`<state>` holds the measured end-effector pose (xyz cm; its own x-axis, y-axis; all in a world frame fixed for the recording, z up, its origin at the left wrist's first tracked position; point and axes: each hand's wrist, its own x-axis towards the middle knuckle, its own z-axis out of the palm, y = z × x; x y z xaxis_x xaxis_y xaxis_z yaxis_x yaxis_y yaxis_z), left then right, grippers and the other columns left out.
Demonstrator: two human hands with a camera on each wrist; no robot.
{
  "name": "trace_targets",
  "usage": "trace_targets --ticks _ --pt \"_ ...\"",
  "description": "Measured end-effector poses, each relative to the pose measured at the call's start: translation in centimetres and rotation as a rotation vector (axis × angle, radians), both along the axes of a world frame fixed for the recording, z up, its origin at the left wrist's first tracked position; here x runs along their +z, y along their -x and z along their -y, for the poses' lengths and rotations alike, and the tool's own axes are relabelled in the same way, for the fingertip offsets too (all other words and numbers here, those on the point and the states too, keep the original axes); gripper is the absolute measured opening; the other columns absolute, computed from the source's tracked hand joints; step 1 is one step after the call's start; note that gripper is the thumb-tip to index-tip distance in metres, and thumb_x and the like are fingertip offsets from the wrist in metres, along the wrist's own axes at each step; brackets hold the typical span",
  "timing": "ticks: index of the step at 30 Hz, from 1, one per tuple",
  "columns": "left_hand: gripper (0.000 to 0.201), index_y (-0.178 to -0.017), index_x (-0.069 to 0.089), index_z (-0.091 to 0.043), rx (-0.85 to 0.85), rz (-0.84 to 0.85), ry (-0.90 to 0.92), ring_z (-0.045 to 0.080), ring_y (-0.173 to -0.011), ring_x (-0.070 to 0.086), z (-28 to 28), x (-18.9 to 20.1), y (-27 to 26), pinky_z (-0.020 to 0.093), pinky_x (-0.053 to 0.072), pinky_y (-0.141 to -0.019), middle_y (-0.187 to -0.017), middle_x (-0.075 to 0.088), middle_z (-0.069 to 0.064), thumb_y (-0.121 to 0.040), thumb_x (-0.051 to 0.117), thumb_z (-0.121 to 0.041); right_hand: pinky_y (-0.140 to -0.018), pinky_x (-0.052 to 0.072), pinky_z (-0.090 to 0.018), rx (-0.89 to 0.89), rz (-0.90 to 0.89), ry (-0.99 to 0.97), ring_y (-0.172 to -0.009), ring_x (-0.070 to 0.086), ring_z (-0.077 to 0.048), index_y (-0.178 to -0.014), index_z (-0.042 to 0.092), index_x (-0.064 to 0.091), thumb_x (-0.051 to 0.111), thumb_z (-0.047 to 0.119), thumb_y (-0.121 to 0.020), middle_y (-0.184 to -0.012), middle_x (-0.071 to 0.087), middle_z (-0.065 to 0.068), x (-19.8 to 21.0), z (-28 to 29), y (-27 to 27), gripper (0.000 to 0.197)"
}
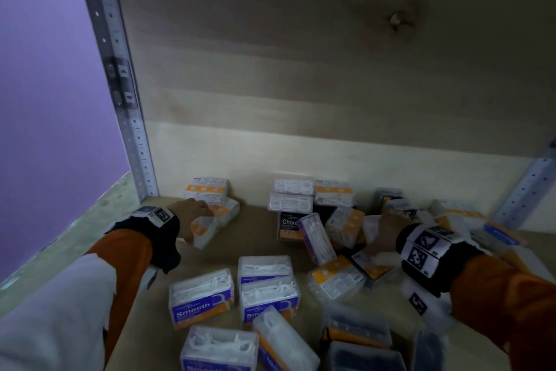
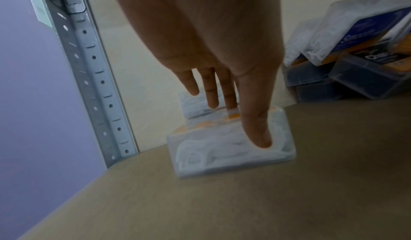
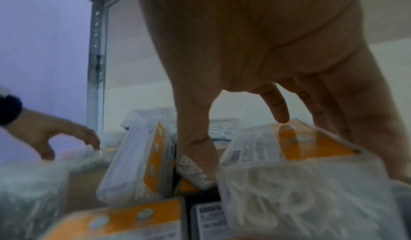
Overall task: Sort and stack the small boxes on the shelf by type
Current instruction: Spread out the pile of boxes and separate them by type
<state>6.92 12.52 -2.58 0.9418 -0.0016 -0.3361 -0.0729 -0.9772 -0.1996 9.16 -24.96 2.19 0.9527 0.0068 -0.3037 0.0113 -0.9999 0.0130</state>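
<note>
The left hand (image 1: 192, 214) holds a white floss-pick box (image 2: 231, 147) close to the metal upright (image 1: 132, 142) at the back left corner of the shelf (image 1: 210, 253), thumb on its near face and the fingers (image 2: 211, 92) reaching over its far edge, so the hand is closed narrowly round it. I judge that this box is being added to the small group of white boxes (image 1: 207, 190) beside the upright; to do it well, the hand should turn the box flat, bring its edges in line with the box under it, and release only when it sits level, because these smooth plastic boxes probably slide easily. In the left wrist view the held box lies with its long axis across the view, about parallel to the back wall, its orange label side facing toward the wall. The right hand (image 1: 382, 235), far from the upright on the other side, is spread over another white box (image 3: 300, 170) in the mixed pile (image 1: 337, 235); its fingers touch the top, but I cannot tell if they already grip it. That box is tilted, its orange label facing up.
</note>
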Motion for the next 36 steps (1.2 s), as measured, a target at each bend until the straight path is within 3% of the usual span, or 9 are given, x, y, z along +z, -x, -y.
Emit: trace_targets --ticks 8,12,17,21,23,27,30,33,36 --pt "0.069 -0.144 0.036 -0.016 0.169 -0.024 0.219 0.018 -0.135 0.037 0.2 0.7 1.2 0.026 0.029 -0.110 -0.147 0.038 0.003 -0.085 0.063 -0.041 -0.095 0.043 -0.026 0.073 -0.261 0.056 -0.128 0.046 -0.024 -0.148 0.012 0.018 0.058 0.045 -0.088 -0.146 0.038 -0.010 0.4 1.1 0.0 0.079" --pt "0.052 -0.138 0.045 -0.014 0.242 -0.062 0.304 0.016 -0.130 0.043 0.6 1.5 1.9 0.021 0.030 -0.106 -0.143 0.045 0.003 -0.094 0.049 -0.042 -0.060 0.036 -0.015 0.129 -0.287 0.069 -0.072 0.046 -0.010 -0.102 0.027 0.041 0.061 0.035 -0.088 -0.092 0.053 -0.003 1.0 1.6 -0.2 0.026" --pt "0.042 -0.122 0.057 0.002 0.320 -0.087 0.483 0.008 -0.072 0.047 0.0 1.2 2.2 -0.001 0.033 -0.050 -0.092 0.053 -0.002 -0.101 0.039 -0.030 -0.052 0.036 -0.013 0.112 -0.266 -0.080 -0.052 0.041 -0.005 -0.063 0.027 0.039 0.060 0.018 -0.090 -0.049 0.052 0.010 1.5 2.8 -0.8 0.036" --pt "0.027 -0.108 0.060 0.000 0.439 -0.061 0.618 0.015 -0.094 0.045 -0.5 0.6 2.0 0.015 0.038 -0.076 -0.102 0.051 0.001 -0.100 0.041 -0.018 -0.050 0.032 -0.015 0.146 -0.342 -0.156 -0.030 0.036 0.000 -0.054 0.018 0.042 0.055 0.009 -0.092 -0.027 0.043 0.010 1.5 3.6 -1.3 0.042" --pt "0.025 -0.108 0.055 -0.002 0.459 -0.061 0.635 0.012 -0.085 0.051 -0.3 0.7 2.1 0.018 0.038 -0.077 -0.110 0.049 0.007 -0.101 0.038 -0.020 -0.049 0.033 -0.021 0.118 -0.342 -0.214 -0.033 0.034 -0.002 -0.057 0.017 0.043 0.060 0.007 -0.086 -0.031 0.040 0.009 1.3 3.9 -1.4 0.035" --pt "0.037 -0.130 0.049 0.002 0.470 -0.015 0.650 0.026 -0.121 0.050 -0.2 0.8 2.4 0.021 0.035 -0.096 -0.139 0.048 0.016 -0.101 0.038 -0.018 -0.052 0.038 -0.008 0.086 -0.279 -0.201 -0.059 0.044 0.001 -0.075 0.029 0.047 0.050 -0.001 -0.092 -0.069 0.047 0.011 1.1 4.5 -1.5 0.034" --pt "0.038 -0.134 0.046 0.003 0.473 -0.014 0.663 0.024 -0.118 0.052 -0.2 0.6 2.4 0.020 0.034 -0.093 -0.143 0.044 0.017 -0.101 0.037 -0.014 -0.052 0.035 -0.013 0.088 -0.291 -0.197 -0.056 0.034 -0.005 -0.092 0.003 0.056 0.044 0.002 -0.098 -0.068 0.043 -0.005 1.4 5.0 -1.8 0.014" --pt "0.038 -0.134 0.047 0.001 0.492 0.020 0.659 0.028 -0.131 0.042 0.0 0.6 2.8 0.024 0.031 -0.104 -0.143 0.045 0.015 -0.101 0.039 -0.017 -0.056 0.039 -0.018 0.096 -0.260 -0.242 -0.057 0.043 -0.018 -0.121 -0.019 0.051 0.040 -0.003 -0.098 -0.081 0.050 -0.029 1.3 6.1 -2.2 0.030" --pt "0.037 -0.133 0.046 0.004 0.492 0.047 0.671 0.022 -0.118 0.047 0.0 0.3 2.6 0.020 0.033 -0.088 -0.142 0.044 0.018 -0.101 0.038 -0.014 -0.083 0.052 -0.036 0.029 -0.148 -0.306 -0.105 0.057 -0.042 -0.131 -0.008 0.050 0.044 -0.008 -0.094 -0.117 0.055 -0.031 1.1 6.8 -2.3 0.037"
